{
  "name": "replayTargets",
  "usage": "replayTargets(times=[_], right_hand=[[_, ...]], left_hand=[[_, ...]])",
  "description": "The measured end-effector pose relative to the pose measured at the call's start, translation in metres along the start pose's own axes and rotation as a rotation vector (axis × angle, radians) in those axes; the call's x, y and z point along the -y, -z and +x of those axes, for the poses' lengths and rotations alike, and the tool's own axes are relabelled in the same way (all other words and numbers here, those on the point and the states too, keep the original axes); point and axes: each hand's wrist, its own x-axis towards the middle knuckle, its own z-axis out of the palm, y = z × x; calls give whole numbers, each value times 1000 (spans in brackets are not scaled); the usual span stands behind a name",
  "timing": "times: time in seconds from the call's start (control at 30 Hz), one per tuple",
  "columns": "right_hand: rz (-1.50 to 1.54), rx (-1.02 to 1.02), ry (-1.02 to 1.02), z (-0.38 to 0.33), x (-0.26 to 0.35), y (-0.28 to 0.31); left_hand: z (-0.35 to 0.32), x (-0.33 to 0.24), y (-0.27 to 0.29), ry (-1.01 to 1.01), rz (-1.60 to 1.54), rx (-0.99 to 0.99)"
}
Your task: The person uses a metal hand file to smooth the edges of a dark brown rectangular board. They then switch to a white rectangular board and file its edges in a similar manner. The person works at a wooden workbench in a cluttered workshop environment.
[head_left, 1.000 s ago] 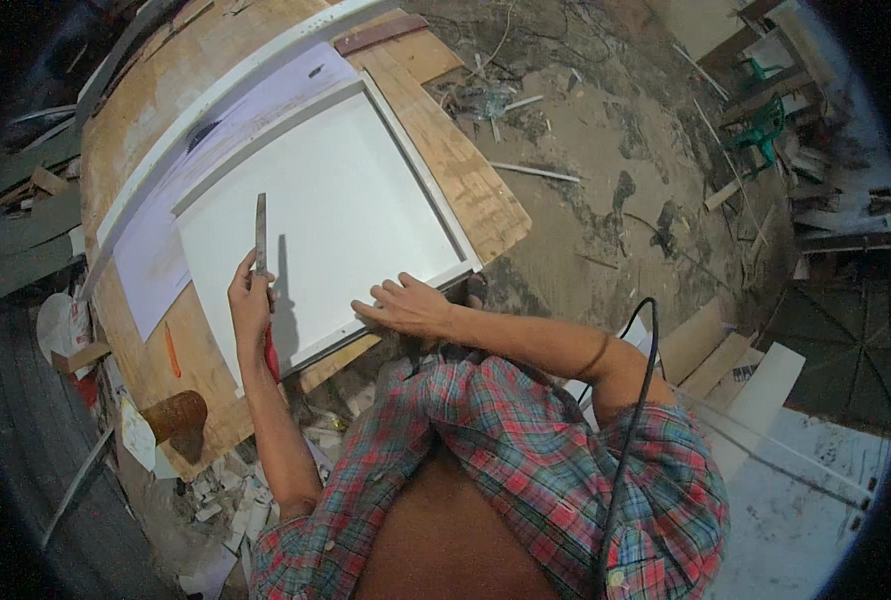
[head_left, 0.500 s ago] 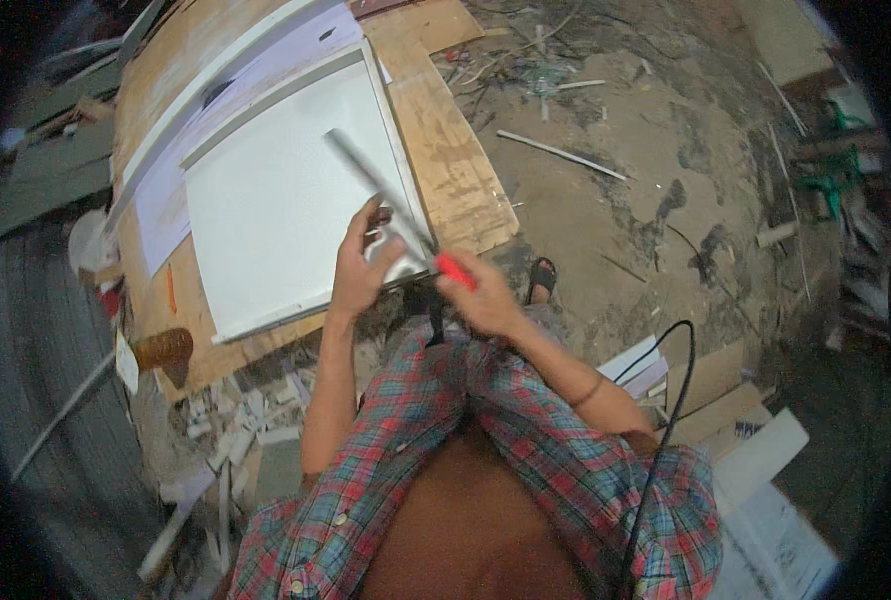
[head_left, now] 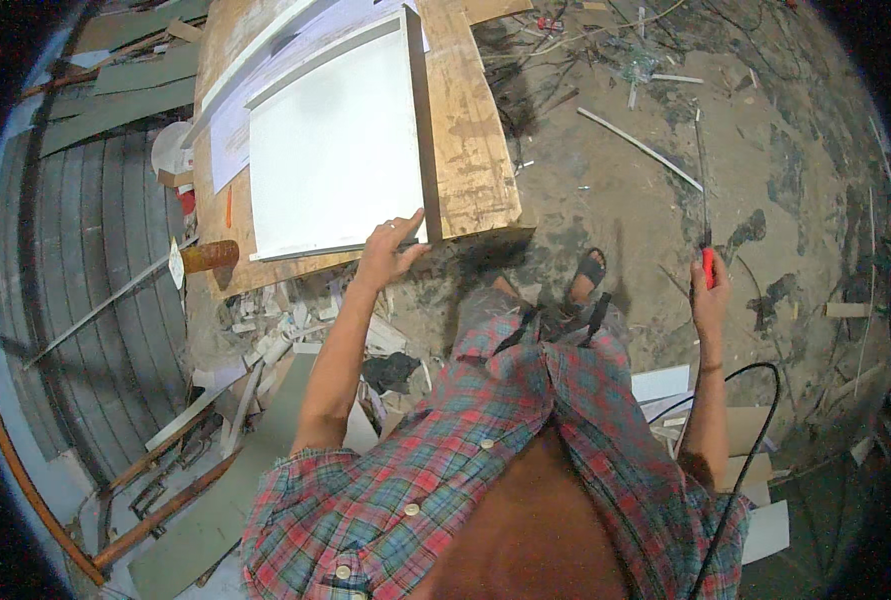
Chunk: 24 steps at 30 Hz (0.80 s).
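Note:
A shallow white framed panel (head_left: 335, 160), with raised edges, lies on a plywood board (head_left: 470, 170). My left hand (head_left: 390, 250) is at its near right corner, fingers over the top and thumb at the near edge, gripping the corner. Well out to the right, over the dirt floor, my right hand (head_left: 708, 290) is closed around the red handle of a long, thin-bladed tool (head_left: 704, 190). Its blade points away from me; it looks like a saw, but teeth cannot be made out.
Left of the board stand a brown bottle (head_left: 210, 256) and an orange stick-like thing (head_left: 229, 207). White offcuts (head_left: 285, 310) litter the ground nearby. A white strip (head_left: 640, 148) lies on the dirt floor. A black cable (head_left: 765, 400) loops beside my right arm.
My right hand has swung the red-handled tool away from the panel's corner, far to the right. My left hand stays by that corner, now gripping it. The whole view has shifted.

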Motion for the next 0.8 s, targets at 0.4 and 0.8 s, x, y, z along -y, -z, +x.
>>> replayTargets(times=[0.4,0.8], right_hand=[[15,110,-13,-99,25,-100],[140,79,-130,-185,76,-166]], left_hand=[[-21,15,-10,62,-422,-256],[-27,40,-37,-192,-256,-360]])
